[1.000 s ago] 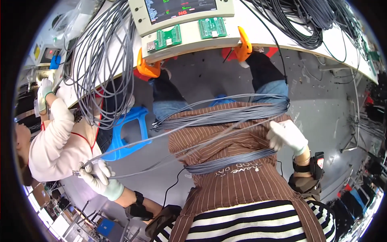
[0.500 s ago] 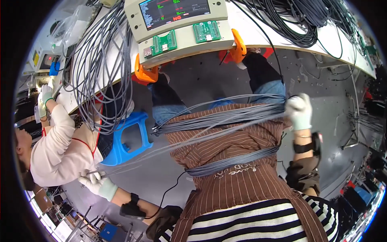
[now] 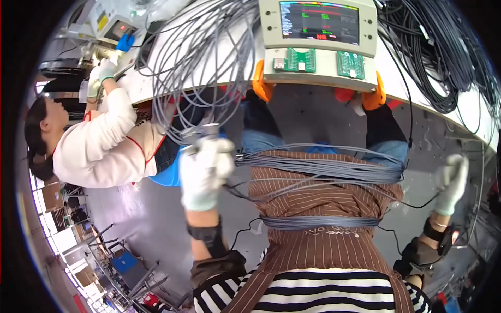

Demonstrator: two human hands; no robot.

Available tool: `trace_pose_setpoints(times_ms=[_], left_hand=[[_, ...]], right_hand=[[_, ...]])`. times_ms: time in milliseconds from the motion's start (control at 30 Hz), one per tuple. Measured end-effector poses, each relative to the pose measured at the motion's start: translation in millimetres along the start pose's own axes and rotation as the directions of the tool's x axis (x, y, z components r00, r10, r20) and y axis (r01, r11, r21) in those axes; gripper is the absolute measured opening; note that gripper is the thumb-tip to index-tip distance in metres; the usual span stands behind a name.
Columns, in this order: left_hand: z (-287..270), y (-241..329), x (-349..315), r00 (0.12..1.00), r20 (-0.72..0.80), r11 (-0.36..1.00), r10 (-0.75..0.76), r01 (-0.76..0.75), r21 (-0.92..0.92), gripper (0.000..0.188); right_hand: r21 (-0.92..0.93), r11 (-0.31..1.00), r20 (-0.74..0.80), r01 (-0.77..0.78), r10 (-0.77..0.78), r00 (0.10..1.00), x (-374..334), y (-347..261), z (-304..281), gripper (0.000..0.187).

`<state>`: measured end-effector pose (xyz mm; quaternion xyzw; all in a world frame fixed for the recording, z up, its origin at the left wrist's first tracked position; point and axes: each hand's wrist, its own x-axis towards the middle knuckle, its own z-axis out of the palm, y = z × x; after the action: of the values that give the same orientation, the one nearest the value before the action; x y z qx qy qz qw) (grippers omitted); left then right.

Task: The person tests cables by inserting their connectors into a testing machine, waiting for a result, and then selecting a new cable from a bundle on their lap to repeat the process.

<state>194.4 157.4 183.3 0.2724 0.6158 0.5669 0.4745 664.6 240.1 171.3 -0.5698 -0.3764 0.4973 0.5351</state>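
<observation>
My left hand (image 3: 206, 169), in a white glove, is raised beside the left end of a grey cable bundle (image 3: 323, 169) lying across my lap. Motion blurs it, but its fingers look curled, and a dark cable (image 3: 242, 195) runs up to it. Out to the right, my gloved right hand (image 3: 453, 182) is closed on the thin dark end of a cable (image 3: 417, 205) that reaches across from my lap. A second grey cable coil (image 3: 318, 223) is wrapped round my waist over the brown striped apron (image 3: 334, 250).
Loose grey cables (image 3: 203, 62) hang over the table edge at left; darker coils (image 3: 433, 57) lie at right. A tester with a screen (image 3: 319, 22), green circuit boards (image 3: 301, 60) and orange clamps (image 3: 261, 83) stands ahead. A co-worker (image 3: 99, 135) sits at left near a blue stool (image 3: 169, 175).
My left hand has risen from the lower left toward the lap bundle. My right hand has moved outward to the right. The long strands stretched to the left have come back across my lap.
</observation>
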Motion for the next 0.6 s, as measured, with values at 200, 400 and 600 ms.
trace_pose_setpoints(times_ms=[200, 400, 600], left_hand=[[47, 1, 12, 0.981, 0.174, 0.99, -0.091, 0.108, -0.09, 0.028], [76, -1, 30, 0.988, 0.127, 0.996, -0.089, 0.09, 0.001, 0.029], [92, 1, 52, 0.988, 0.139, 0.997, -0.065, 0.068, -0.02, 0.031]], right_hand=[[-0.054, 0.998, 0.443, -0.029, 0.05, 0.895, -19, 12, 143, 0.031], [-0.098, 0.982, 0.524, -0.158, 0.186, 0.831, -16, 17, 183, 0.03], [-0.097, 0.977, 0.524, -0.19, 0.212, 0.825, -14, 17, 202, 0.031]])
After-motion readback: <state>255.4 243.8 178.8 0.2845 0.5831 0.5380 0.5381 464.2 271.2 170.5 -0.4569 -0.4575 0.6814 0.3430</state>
